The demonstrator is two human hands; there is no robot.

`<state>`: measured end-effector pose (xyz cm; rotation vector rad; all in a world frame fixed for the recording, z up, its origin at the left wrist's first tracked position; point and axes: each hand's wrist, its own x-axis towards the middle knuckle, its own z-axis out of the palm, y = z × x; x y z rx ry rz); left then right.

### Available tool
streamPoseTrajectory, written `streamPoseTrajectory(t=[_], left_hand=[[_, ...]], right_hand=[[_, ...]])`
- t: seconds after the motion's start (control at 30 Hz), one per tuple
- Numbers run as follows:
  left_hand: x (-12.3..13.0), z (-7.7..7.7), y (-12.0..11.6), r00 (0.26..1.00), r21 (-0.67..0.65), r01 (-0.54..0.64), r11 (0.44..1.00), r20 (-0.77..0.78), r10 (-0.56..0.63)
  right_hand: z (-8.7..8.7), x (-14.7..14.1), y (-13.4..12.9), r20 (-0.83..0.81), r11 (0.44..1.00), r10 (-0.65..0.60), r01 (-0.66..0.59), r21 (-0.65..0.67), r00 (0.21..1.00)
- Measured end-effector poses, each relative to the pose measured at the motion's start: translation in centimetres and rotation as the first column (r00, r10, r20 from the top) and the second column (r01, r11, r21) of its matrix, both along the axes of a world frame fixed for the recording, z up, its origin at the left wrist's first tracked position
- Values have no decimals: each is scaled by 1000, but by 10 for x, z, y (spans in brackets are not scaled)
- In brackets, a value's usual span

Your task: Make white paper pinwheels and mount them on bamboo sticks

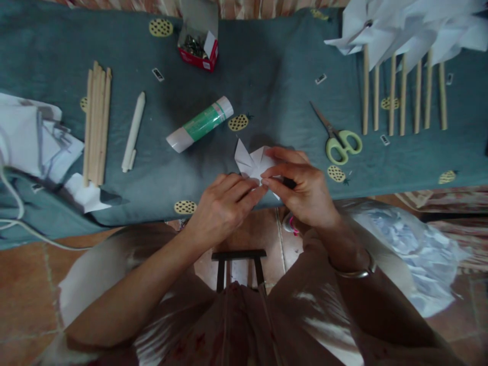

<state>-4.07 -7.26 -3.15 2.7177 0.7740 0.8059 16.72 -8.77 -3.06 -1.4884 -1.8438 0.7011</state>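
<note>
Near the table's front edge, a small white paper pinwheel [246, 158] with folded blades is between my two hands. My left hand [227, 202] comes in from the lower left, its fingers bent together on the paper's near side. My right hand [301, 180] pinches the paper near its middle with thumb and fingers from the right. Part of the paper is hidden under my fingers. A glue stick [204, 123] with a green label lies just beyond it. Scissors [335, 137] with light green handles lie to the right, blades pointing away.
A red box [199, 57] of metal fasteners stands at the back. Wooden sticks [98, 127], a white pen [134, 133] and cut paper [23, 134] lie left. Finished pinwheels [396, 30] on sticks lie at the back right. A bag of paper scraps [415, 254] is below right.
</note>
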Motion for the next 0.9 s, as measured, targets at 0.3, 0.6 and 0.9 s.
streamPoseTrajectory(t=[0.3, 0.6, 0.9], left_hand=[[6, -12, -2, 999, -85, -27, 996, 45, 31], [5, -12, -2, 997, -92, -21, 996, 68, 28], [4, -11, -2, 994, -91, -6, 996, 105, 15]], right_hand=[[-4, -4, 0, 20, 999, -29, 28, 36, 999], [-4, 4, -3, -2, 999, -33, 33, 16, 999], [0, -3, -1, 34, 999, -39, 39, -6, 999]])
